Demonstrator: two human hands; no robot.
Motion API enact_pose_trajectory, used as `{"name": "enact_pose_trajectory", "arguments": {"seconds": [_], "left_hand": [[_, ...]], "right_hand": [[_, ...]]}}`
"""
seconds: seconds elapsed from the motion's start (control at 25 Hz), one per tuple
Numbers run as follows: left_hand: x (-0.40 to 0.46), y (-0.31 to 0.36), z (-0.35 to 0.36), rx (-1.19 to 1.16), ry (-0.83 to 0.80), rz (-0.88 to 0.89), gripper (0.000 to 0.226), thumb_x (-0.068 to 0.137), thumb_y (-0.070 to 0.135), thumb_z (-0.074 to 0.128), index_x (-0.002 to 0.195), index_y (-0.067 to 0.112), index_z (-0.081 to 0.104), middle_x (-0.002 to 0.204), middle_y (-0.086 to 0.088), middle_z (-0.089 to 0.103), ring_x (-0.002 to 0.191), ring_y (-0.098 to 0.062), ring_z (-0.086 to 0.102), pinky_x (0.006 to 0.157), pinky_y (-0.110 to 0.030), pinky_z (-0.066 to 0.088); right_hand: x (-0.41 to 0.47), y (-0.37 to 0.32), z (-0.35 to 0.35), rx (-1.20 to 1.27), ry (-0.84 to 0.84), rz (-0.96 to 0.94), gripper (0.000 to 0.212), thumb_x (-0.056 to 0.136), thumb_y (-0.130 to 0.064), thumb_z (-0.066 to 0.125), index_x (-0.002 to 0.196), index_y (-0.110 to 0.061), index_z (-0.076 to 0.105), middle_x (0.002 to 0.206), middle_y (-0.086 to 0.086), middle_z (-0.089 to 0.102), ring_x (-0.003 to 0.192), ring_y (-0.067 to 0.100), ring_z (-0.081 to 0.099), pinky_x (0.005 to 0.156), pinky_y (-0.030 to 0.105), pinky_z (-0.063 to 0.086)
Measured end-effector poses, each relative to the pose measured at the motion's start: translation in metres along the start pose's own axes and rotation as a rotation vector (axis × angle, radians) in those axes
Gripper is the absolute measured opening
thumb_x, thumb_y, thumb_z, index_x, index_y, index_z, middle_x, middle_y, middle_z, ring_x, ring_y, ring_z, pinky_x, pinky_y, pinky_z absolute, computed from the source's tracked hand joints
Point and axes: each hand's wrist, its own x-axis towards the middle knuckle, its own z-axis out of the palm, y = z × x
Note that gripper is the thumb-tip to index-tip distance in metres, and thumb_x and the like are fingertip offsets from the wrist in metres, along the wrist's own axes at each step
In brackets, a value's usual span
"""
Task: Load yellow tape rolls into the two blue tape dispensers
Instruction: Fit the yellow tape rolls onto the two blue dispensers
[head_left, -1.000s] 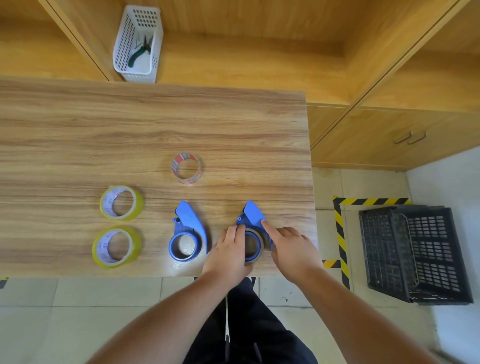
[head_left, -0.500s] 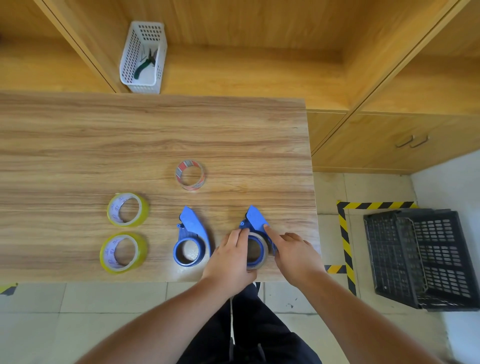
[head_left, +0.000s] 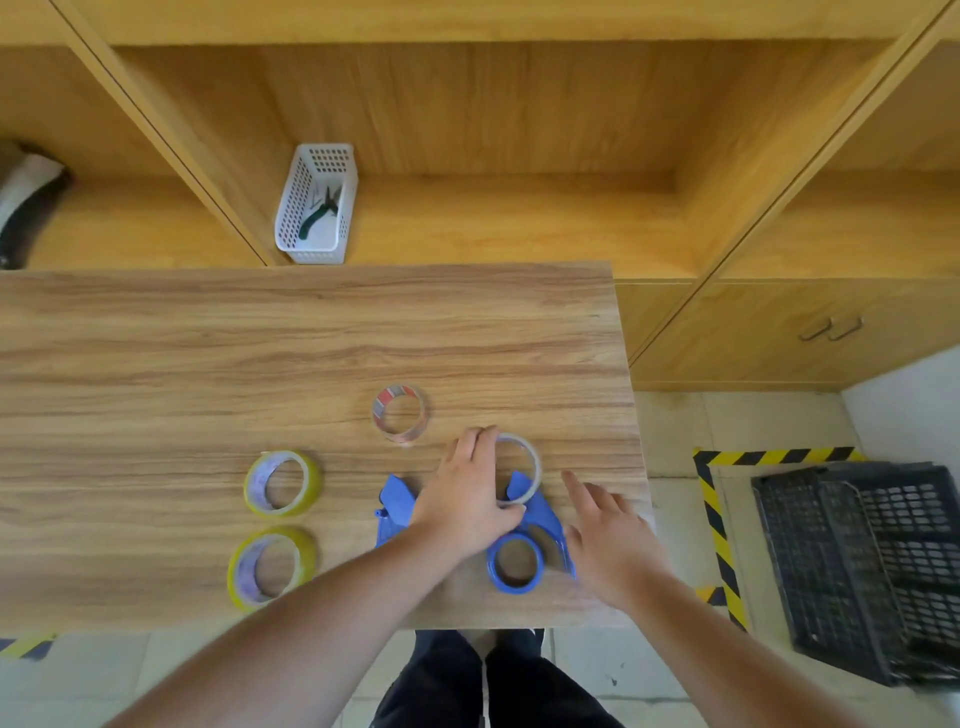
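Two yellow tape rolls lie flat at the table's left front, one (head_left: 283, 483) farther and one (head_left: 270, 567) nearer. My left hand (head_left: 467, 499) pinches a thin, nearly spent greyish tape ring (head_left: 537, 470) just beyond the right blue dispenser (head_left: 550, 525), whose round hub shows bare. The left blue dispenser (head_left: 397, 500) is mostly hidden under my left wrist. My right hand (head_left: 605, 540) hovers beside the right dispenser with fingers spread and nothing in it.
A clear roll with a red-patterned core (head_left: 400, 414) lies farther back on the wooden table (head_left: 260, 353). A white basket (head_left: 317, 208) with pliers stands on the shelf behind. A black crate (head_left: 872, 571) and hazard-striped floor tape (head_left: 712, 514) lie to the right.
My left hand has pulled the spent ring off the right dispenser's hub and carried it away from me. My right hand has let go of that dispenser and spread its fingers.
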Motion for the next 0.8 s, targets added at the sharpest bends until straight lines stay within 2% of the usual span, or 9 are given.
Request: {"name": "enact_pose_trajectory", "arguments": {"seconds": [0.16,0.28,0.32,0.36,0.44,0.68,0.8], "left_hand": [[0.058,0.007,-0.004,0.029,-0.008,-0.047,0.099,0.074,0.044,0.080,0.154,0.020,0.026,0.151,0.001,0.036,0.142,-0.022,0.037,0.113,-0.043,0.042],[0.090,0.004,0.004,0.045,-0.049,-0.091,0.100,0.075,0.041,0.080,0.155,0.020,0.023,0.151,0.000,0.035,0.141,-0.024,0.037,0.109,-0.043,0.045],[0.098,0.002,0.009,0.040,-0.063,-0.106,0.100,0.076,0.040,0.080,0.155,0.021,0.023,0.151,0.000,0.035,0.141,-0.025,0.037,0.108,-0.044,0.045],[0.104,0.000,0.013,0.036,-0.074,-0.113,0.100,0.076,0.039,0.081,0.156,0.021,0.022,0.151,-0.001,0.034,0.141,-0.026,0.037,0.108,-0.044,0.045],[0.113,-0.006,0.023,0.031,-0.095,-0.113,0.102,0.076,0.037,0.081,0.156,0.020,0.021,0.152,-0.002,0.033,0.141,-0.027,0.036,0.110,-0.043,0.042],[0.129,-0.022,0.041,0.054,-0.114,-0.079,0.102,0.076,0.035,0.082,0.155,0.019,0.021,0.151,-0.002,0.034,0.139,-0.027,0.038,0.109,-0.042,0.043],[0.126,-0.024,0.037,0.080,-0.122,-0.069,0.105,0.078,0.040,0.080,0.158,0.020,0.014,0.159,-0.001,0.025,0.144,-0.027,0.031,0.114,-0.044,0.039]], "right_hand": [[0.016,0.002,-0.015,0.056,0.044,0.071,0.070,0.097,-0.037,0.038,0.160,-0.027,0.008,0.157,0.000,0.035,0.135,0.030,0.038,0.107,0.046,0.041],[0.021,0.006,-0.012,0.028,0.014,0.084,0.075,0.087,-0.047,0.013,0.154,-0.016,0.027,0.160,0.002,0.030,0.137,0.029,0.035,0.111,0.046,0.038],[0.021,0.008,-0.008,0.042,0.019,0.091,0.073,0.089,-0.047,0.014,0.154,-0.016,0.028,0.161,0.002,0.030,0.137,0.028,0.035,0.111,0.045,0.038],[0.020,0.008,-0.006,0.084,0.034,0.119,0.066,0.095,-0.044,0.024,0.156,-0.020,0.023,0.159,0.003,0.033,0.137,0.027,0.037,0.111,0.043,0.039],[0.019,0.008,-0.002,0.153,0.070,0.146,0.067,0.100,-0.035,0.042,0.159,-0.026,0.012,0.155,0.002,0.038,0.137,0.025,0.040,0.111,0.041,0.040],[0.026,0.003,0.005,0.208,0.068,0.157,0.068,0.099,-0.031,0.046,0.159,-0.026,0.013,0.154,0.003,0.040,0.136,0.024,0.041,0.111,0.041,0.040],[0.028,-0.006,0.004,0.210,0.077,0.137,0.068,0.099,-0.032,0.047,0.158,-0.028,0.014,0.154,0.003,0.039,0.137,0.024,0.040,0.109,0.041,0.043]]}}
